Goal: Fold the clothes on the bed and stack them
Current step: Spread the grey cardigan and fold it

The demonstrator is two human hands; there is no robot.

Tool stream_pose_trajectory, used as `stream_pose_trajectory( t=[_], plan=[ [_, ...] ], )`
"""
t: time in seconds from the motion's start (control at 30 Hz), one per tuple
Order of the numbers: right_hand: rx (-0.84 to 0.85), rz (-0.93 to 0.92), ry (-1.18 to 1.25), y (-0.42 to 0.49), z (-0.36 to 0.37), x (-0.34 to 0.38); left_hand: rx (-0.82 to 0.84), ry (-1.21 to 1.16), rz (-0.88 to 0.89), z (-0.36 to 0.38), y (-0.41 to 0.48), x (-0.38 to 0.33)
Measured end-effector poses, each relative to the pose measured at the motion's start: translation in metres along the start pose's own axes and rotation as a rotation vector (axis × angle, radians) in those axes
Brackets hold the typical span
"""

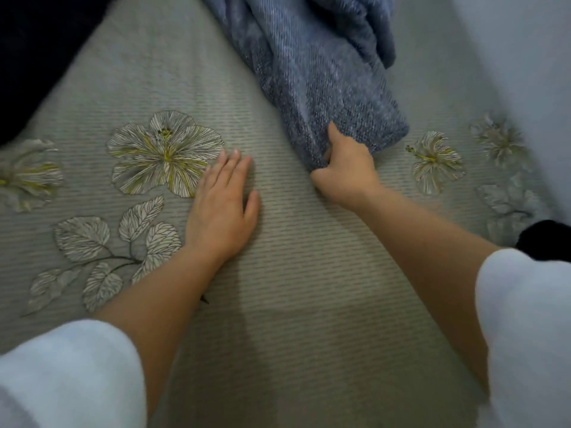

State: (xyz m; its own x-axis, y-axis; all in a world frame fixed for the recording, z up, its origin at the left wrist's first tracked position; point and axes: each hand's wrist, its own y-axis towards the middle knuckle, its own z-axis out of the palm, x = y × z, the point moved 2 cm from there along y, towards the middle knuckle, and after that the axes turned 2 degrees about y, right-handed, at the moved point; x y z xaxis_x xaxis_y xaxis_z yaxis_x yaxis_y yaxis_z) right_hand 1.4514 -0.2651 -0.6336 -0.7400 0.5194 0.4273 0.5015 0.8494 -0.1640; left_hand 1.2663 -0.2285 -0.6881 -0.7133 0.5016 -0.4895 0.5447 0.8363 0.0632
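Striped grey-green bedding (309, 288) fills almost the whole head view, and both arms reach out over it.

The left hand (221, 208) lies flat on the bedding. Its fingers are straight and close together, and the thumb sticks out a little to the side. It holds nothing. Just past its fingertips is a big printed flower (165, 152) with white petals and yellow lines. On the outer side of the left wrist there are printed leaves (117, 242) on a thin stem.

The right hand (346, 171) grabs the near end of a blue knitted piece of clothing (324, 72). Its fingers are curled into the cloth, and one finger lies on top of it. The blue clothing is bunched up in soft folds. It runs away from the right hand to the far edge of the picture, and it lies on the bedding. The two hands are near each other but do not touch.

On the outer side of the right hand is a smaller printed flower (435, 160), a bit blurry.

Both arms are bare up to white sleeves, the left sleeve (68, 375) and the right sleeve (525, 319). Beside the right sleeve there is a small black thing (547, 239); I cannot tell what it is. Far beyond the left hand, in the corner, lies something very dark (40, 57).
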Motion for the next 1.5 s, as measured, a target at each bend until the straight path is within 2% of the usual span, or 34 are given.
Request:
stream_pose_trajectory(
  t=[0.1, 0.27, 0.4, 0.5, 0.6, 0.7, 0.77, 0.8, 0.83, 0.9, 0.97, 1.03, 1.1, 1.17, 1.23, 1.3, 1.33, 1.4, 1.5],
  plan=[
    [0.127, -0.002, 0.084, -0.059, 0.002, -0.006, 0.068, -0.124, -0.018, -0.011, -0.027, 0.001],
    [0.373, -0.080, 0.052, -0.168, 0.012, -0.011, 0.156, -0.310, -0.138, -0.045, -0.095, -0.002],
    [0.589, -0.112, 0.093, -0.262, 0.017, -0.011, 0.089, -0.241, -0.155, -0.073, -0.144, -0.014],
    [0.782, -0.093, 0.140, -0.330, 0.019, -0.011, 0.090, -0.149, -0.054, -0.086, -0.178, -0.036],
    [0.939, -0.069, 0.098, -0.391, 0.022, -0.015, 0.183, -0.107, 0.049, -0.093, -0.197, -0.063],
    [1.026, -0.048, 0.028, -0.446, 0.021, -0.020, 0.291, 0.068, 0.263, -0.097, -0.215, -0.092],
    [1.012, -0.028, -0.048, -0.473, 0.017, -0.023, 0.420, 0.115, 0.425, -0.100, -0.236, -0.111],
    [0.976, -0.010, -0.070, -0.482, 0.013, -0.026, 0.510, 0.081, 0.443, -0.104, -0.248, -0.117],
    [0.928, 0.019, -0.086, -0.489, 0.007, -0.030, 0.586, 0.035, 0.429, -0.113, -0.261, -0.121],
    [0.792, 0.089, -0.102, -0.499, -0.008, -0.041, 0.617, -0.025, 0.343, -0.140, -0.285, -0.118],
    [0.670, 0.202, -0.051, -0.507, -0.024, -0.052, 0.592, -0.015, 0.190, -0.176, -0.305, -0.105],
    [0.629, 0.277, 0.026, -0.514, -0.037, -0.055, 0.626, -0.152, -0.009, -0.212, -0.324, -0.090],
    [0.573, 0.276, 0.061, -0.522, -0.046, -0.044, 0.687, -0.437, -0.207, -0.246, -0.345, -0.086],
    [0.411, 0.304, 0.226, -0.532, -0.045, -0.025, 0.692, -0.653, -0.380, -0.274, -0.367, -0.090],
    [0.272, 0.306, 0.304, -0.540, -0.040, -0.005, 0.666, -0.718, -0.511, -0.292, -0.393, -0.092],
    [0.288, 0.243, 0.196, -0.543, -0.033, 0.012, 0.648, -0.761, -0.609, -0.303, -0.419, -0.091],
    [0.336, 0.198, 0.137, -0.543, -0.031, 0.019, 0.653, -0.745, -0.632, -0.306, -0.431, -0.088],
    [0.462, 0.035, -0.008, -0.541, -0.028, 0.029, 0.736, -0.455, -0.613, -0.303, -0.454, -0.070],
    [0.645, -0.273, -0.181, -0.551, -0.019, 0.041, 0.993, -0.030, -0.578, -0.281, -0.484, -0.026]
  ],
)
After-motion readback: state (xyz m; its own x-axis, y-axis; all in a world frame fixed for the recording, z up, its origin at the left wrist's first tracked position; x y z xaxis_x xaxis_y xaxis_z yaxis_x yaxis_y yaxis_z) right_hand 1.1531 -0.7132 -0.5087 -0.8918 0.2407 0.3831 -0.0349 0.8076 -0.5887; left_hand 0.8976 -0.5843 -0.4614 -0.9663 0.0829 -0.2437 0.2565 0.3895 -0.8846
